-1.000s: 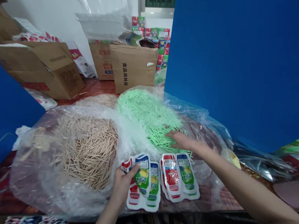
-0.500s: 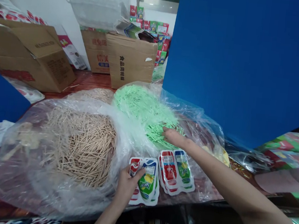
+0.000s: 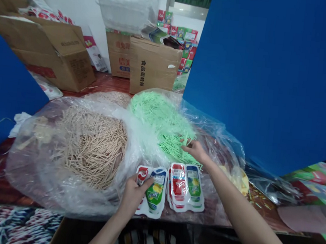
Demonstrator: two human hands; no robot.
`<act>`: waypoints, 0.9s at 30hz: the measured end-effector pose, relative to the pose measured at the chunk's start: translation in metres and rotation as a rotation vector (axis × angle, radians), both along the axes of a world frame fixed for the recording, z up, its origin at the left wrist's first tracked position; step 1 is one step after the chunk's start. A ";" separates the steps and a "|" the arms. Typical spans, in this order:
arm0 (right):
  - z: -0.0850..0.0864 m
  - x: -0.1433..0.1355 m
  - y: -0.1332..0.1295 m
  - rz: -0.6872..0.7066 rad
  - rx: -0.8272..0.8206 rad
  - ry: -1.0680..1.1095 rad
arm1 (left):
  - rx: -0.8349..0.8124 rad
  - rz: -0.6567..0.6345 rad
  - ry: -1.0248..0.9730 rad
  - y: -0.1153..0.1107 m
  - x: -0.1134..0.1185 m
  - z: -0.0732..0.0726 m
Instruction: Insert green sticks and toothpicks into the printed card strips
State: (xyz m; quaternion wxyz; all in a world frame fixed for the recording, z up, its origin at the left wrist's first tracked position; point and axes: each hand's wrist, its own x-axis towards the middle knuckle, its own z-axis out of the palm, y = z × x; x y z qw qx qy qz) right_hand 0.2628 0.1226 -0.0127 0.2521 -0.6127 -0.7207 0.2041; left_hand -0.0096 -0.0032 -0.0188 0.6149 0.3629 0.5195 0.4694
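Note:
My left hand pinches the left edge of a red and green soda-print packet at the table's front edge, thumb on top. Just right of it lies a small stack of similar packets, which neither hand touches. My right hand is at the pile of green sticks, its fingers closed on a few green sticks. The green pile spills from a clear plastic bag. Left of it, an open clear bag holds a heap of tan sticks.
Cardboard boxes stand at the back and back left. Blue panels rise at the right and left. Below the table's front left is a box of packets. Printed packs lie at the far right.
The view has shifted a little. My right hand has lifted slightly off the green pile, and green sticks now show between its fingers. My left hand still holds the packet.

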 end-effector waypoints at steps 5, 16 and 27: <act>-0.008 0.005 -0.008 -0.013 0.053 0.100 | -0.047 0.028 -0.020 -0.007 0.017 0.009; -0.021 0.008 -0.004 0.096 -0.005 0.081 | -0.078 0.159 -0.051 -0.023 0.027 0.007; -0.027 0.008 -0.003 0.056 -0.007 0.276 | -0.089 0.132 -0.009 -0.017 0.029 0.006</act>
